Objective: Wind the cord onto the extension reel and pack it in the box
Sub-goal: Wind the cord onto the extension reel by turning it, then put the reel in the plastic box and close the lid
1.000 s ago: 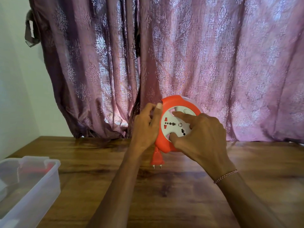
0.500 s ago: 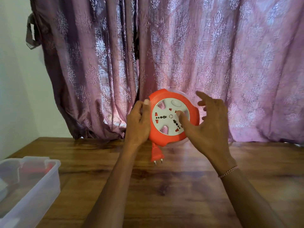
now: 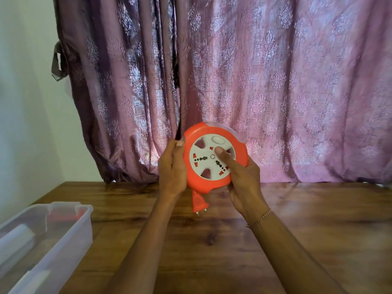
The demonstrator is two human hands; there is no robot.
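You hold the extension reel (image 3: 215,158) up in the air above the wooden counter (image 3: 212,240), its round orange body upright and its white socket face turned toward you. Your left hand (image 3: 172,172) grips the reel's left rim, the fingers wrapped behind it and the thumb lying along the front edge. Your right hand (image 3: 244,181) cups the lower right rim from behind, and its thumb stretches across the white face, the tip pressed close to the centre. The orange plug (image 3: 199,203) hangs from the bottom of the reel on a very short piece of cord, its two pins pointing down, clear of the counter. The clear plastic box (image 3: 70,238) sits on the counter well to your left, open at the top, with something red and something white blurred inside. A patterned purple curtain (image 3: 254,81) hangs behind the counter.
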